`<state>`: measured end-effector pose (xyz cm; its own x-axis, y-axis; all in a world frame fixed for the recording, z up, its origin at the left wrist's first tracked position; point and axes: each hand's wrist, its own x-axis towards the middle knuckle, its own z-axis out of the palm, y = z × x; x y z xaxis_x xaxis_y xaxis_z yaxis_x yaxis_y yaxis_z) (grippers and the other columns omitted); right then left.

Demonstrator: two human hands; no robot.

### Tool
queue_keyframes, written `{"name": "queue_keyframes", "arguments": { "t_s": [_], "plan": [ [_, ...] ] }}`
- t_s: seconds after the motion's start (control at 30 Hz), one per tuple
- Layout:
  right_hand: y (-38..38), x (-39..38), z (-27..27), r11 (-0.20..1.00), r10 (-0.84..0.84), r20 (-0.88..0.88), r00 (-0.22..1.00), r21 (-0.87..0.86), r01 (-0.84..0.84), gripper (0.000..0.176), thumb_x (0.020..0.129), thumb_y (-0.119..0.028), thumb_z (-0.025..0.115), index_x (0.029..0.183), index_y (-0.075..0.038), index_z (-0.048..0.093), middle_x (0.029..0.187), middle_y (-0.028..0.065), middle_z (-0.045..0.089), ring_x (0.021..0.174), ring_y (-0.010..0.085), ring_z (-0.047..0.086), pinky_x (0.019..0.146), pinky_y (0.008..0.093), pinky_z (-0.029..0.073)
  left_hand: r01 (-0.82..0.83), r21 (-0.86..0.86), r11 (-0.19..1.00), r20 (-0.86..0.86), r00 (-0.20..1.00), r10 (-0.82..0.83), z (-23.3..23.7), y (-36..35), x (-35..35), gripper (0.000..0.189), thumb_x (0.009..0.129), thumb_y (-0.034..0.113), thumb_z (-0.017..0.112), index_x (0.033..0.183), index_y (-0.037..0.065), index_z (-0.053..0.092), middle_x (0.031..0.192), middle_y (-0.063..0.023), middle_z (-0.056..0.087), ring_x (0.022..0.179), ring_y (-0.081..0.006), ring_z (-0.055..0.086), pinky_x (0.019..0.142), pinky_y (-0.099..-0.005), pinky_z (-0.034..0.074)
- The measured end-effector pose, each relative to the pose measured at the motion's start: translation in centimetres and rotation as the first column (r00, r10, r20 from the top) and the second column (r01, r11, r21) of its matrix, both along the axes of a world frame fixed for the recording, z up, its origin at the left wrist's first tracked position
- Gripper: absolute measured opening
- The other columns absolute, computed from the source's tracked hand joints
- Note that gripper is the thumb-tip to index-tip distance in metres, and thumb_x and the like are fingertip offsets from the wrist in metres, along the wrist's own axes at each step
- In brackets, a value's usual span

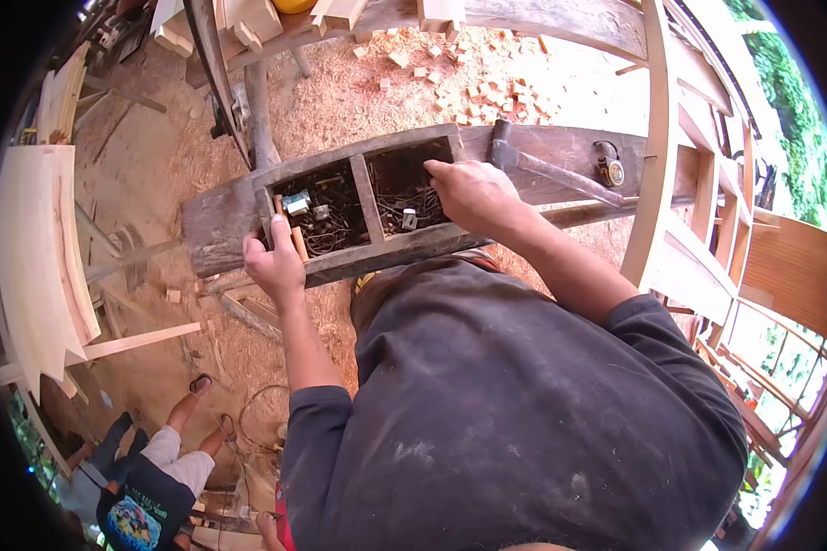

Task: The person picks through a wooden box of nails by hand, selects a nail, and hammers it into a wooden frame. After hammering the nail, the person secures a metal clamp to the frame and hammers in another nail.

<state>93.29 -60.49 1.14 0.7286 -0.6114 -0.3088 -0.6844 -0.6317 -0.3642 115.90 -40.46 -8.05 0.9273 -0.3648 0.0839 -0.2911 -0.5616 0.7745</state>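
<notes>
A shallow wooden box (368, 197) with two compartments rests on a thick plank. Dark nails (335, 241) lie loose in both compartments. The left one also holds a small metal-and-teal piece (296, 203) and a thin wooden stick (300, 243) by the end wall; a small silvery metal piece (409, 219) sits in the right one. My left hand (277, 264) is closed around the box's left end. At the opposite end, my right hand (478, 195) has its fingers curled over the end wall; the fingertips are partly hidden. A hammer (560, 174) lies to its right.
A round tape measure (609, 165) sits on the plank (560, 142) beyond the hammer. Wood offcuts (505, 96) and shavings cover the ground ahead. An upright timber frame (657, 138) stands at right, boards (41, 257) at left. Another person (152, 491) is at lower left.
</notes>
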Motion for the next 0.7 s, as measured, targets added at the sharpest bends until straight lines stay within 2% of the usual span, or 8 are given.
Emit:
{"name": "queue_keyframes", "arguments": {
  "t_s": [0.03, 0.07, 0.2, 0.43, 0.5, 0.6, 0.63, 0.7],
  "plan": [
    [0.2, 0.7, 0.3, 0.999, 0.042, -0.147, 0.988, 0.009, -0.041, 0.039, 0.098, -0.016, 0.05, 0.133, -0.003, 0.062, 0.095, 0.0241, 0.073, 0.092, 0.0403, 0.072, 0.081, 0.0497, 0.056, 0.001, -0.007, 1.0, 0.002, 1.0, -0.001, 0.1, -0.1, 0.0, 0.044, 0.093, 0.036, 0.073, 0.09, -0.008, 0.071, 0.087, -0.024, 0.073, 0.082, -0.0371, 0.07, 0.077, -0.045, 0.052],
    [0.3, 1.2, 0.5, 0.996, 0.086, -0.165, 0.983, 0.034, -0.081, 0.047, 0.095, -0.01, 0.047, 0.14, -0.001, 0.055, 0.091, 0.0252, 0.073, 0.09, 0.0395, 0.073, 0.08, 0.05, 0.057, -0.004, -0.015, 1.0, -0.001, 1.0, 0.004, 0.1, -0.1, -0.1, 0.044, 0.093, 0.036, 0.072, 0.09, -0.008, 0.071, 0.087, -0.0236, 0.073, 0.082, -0.0359, 0.07, 0.077, -0.0444, 0.052],
    [0.5, 3.2, -0.3, 0.995, 0.096, -0.293, 0.951, 0.058, -0.083, 0.057, 0.091, -0.009, 0.048, 0.146, 0.006, 0.046, 0.091, 0.0259, 0.073, 0.085, 0.0392, 0.074, 0.077, 0.0512, 0.059, -0.008, -0.018, 1.0, -0.036, 0.999, 0.007, 0.3, -0.1, -0.2, 0.044, 0.093, 0.036, 0.073, 0.09, -0.008, 0.071, 0.087, -0.0222, 0.073, 0.082, -0.0333, 0.07, 0.078, -0.044, 0.052],
    [0.9, 2.6, 0.4, 0.983, 0.182, -0.367, 0.912, 0.071, -0.168, 0.063, 0.092, -0.011, 0.048, 0.152, 0.006, 0.04, 0.09, 0.0257, 0.073, 0.086, 0.0394, 0.074, 0.077, 0.0508, 0.059, -0.042, -0.029, 0.999, -0.069, 0.997, 0.04, -0.2, 0.0, -0.1, 0.043, 0.092, 0.036, 0.074, 0.095, -0.007, 0.071, 0.088, -0.02, 0.074, 0.082, -0.0298, 0.07, 0.078, -0.0415, 0.053],
    [0.8, 2.5, 0.9, 0.977, 0.211, -0.407, 0.889, 0.067, -0.201, 0.048, 0.095, -0.012, 0.049, 0.14, 0.003, 0.055, 0.096, 0.0223, 0.075, 0.089, 0.0367, 0.075, 0.076, 0.047, 0.061, -0.044, -0.045, 0.998, -0.065, 0.997, 0.041, -0.3, 0.0, -0.1, 0.043, 0.092, 0.036, 0.074, 0.096, -0.007, 0.071, 0.089, -0.0201, 0.074, 0.083, -0.0295, 0.07, 0.078, -0.041, 0.053],
    [0.3, 2.3, 0.9, 0.982, 0.183, -0.332, 0.925, 0.024, -0.186, 0.033, 0.093, -0.013, 0.052, 0.121, -0.001, 0.067, 0.094, 0.0213, 0.074, 0.088, 0.0373, 0.075, 0.076, 0.0473, 0.06, -0.049, -0.064, 0.997, -0.058, 0.997, 0.045, -0.3, 0.0, -0.1, 0.043, 0.092, 0.035, 0.074, 0.093, -0.008, 0.07, 0.089, -0.02, 0.073, 0.083, -0.029, 0.07, 0.077, -0.0409, 0.053],
    [-0.2, 2.1, 0.4, 0.981, 0.188, -0.332, 0.924, 0.023, -0.191, 0.033, 0.093, -0.013, 0.052, 0.121, -0.001, 0.067, 0.094, 0.0213, 0.074, 0.088, 0.0373, 0.075, 0.076, 0.0473, 0.06, -0.041, -0.077, 0.996, -0.062, 0.997, 0.036, -0.5, 0.1, 0.0, 0.042, 0.091, 0.033, 0.075, 0.092, -0.009, 0.07, 0.089, -0.0211, 0.071, 0.083, -0.0323, 0.069, 0.078, -0.0435, 0.052],
    [-1.5, 2.5, -0.4, 0.977, 0.153, -0.034, 0.988, -0.144, -0.156, 0.02, 0.091, -0.012, 0.055, 0.1, -0.005, 0.071, 0.092, 0.0197, 0.074, 0.088, 0.037, 0.074, 0.077, 0.0479, 0.06, -0.039, -0.088, 0.995, -0.065, 0.997, 0.033, -0.6, 0.1, 0.1, 0.041, 0.09, 0.031, 0.075, 0.091, -0.01, 0.07, 0.089, -0.0221, 0.069, 0.083, -0.0356, 0.067, 0.078, -0.046, 0.051]
  ]
}}
